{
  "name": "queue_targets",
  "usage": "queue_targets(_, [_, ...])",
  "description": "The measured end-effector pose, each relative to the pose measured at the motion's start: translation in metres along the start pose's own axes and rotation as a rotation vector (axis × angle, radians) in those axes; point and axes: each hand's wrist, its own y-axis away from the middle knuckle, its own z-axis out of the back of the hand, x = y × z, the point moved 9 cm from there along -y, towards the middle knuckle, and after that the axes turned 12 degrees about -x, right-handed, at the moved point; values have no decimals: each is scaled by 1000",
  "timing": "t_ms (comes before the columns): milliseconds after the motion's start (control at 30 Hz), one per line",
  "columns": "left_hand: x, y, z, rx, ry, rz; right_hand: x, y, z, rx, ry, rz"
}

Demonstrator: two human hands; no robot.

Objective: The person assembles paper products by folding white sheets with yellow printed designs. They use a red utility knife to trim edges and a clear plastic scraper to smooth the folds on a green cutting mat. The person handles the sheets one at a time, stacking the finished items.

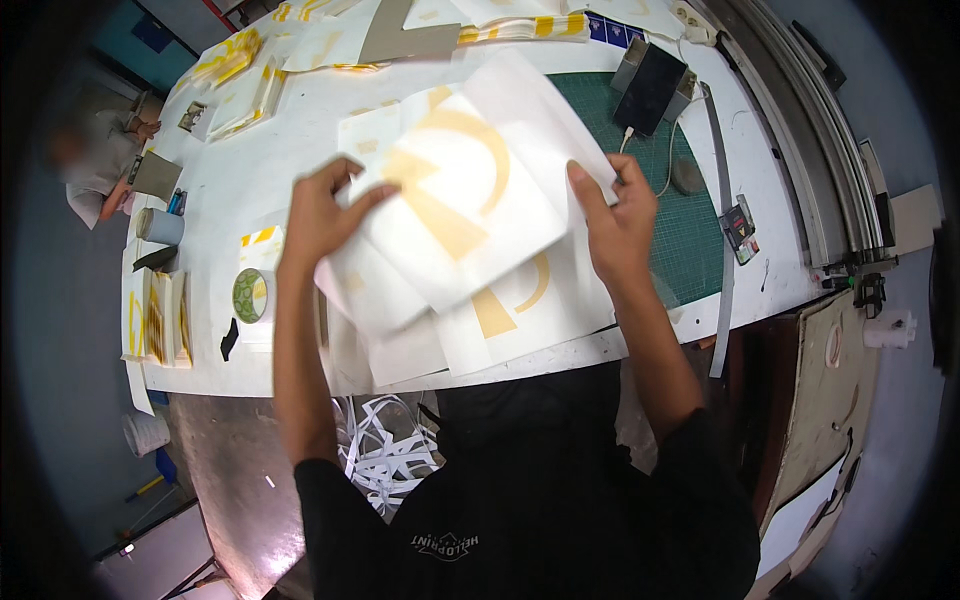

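Note:
Both of my hands hold up a stack of translucent white sheets (470, 190) with yellow-orange cut shapes showing through. My left hand (320, 215) grips the stack's left edge, thumb on top. At the stack's right edge my right hand (620, 220) pinches it between thumb and fingers. The sheets hover tilted above more white sheets with yellow shapes (500, 320) lying on the white table (250, 170) near its front edge.
A green cutting mat (690, 240) lies under my right hand, with a dark box (652, 88), a cable and a long metal ruler (722, 300) beside it. A tape roll (250, 295), a cup (160, 226) and yellow-printed stacks (160, 320) sit at left. Another person (100, 165) sits far left. Paper strips (385, 450) litter the floor.

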Motion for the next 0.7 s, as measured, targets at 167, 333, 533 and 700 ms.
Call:
queue_targets(167, [-82, -77, 31, -556, -467, -596, -95, -55, -41, -180, -129, -148])
queue_targets(333, [-79, -65, -126, -156, -215, -503, -188, -92, -69, -41, 191, -107])
queue_targets(533, [-51, -32, -227, 187, -173, -356, -142, -82, -72, 100, 396, 44])
queue_targets(700, [-46, -29, -234, 160, -192, -308, -106, -75, -44, 14, 966, 758])
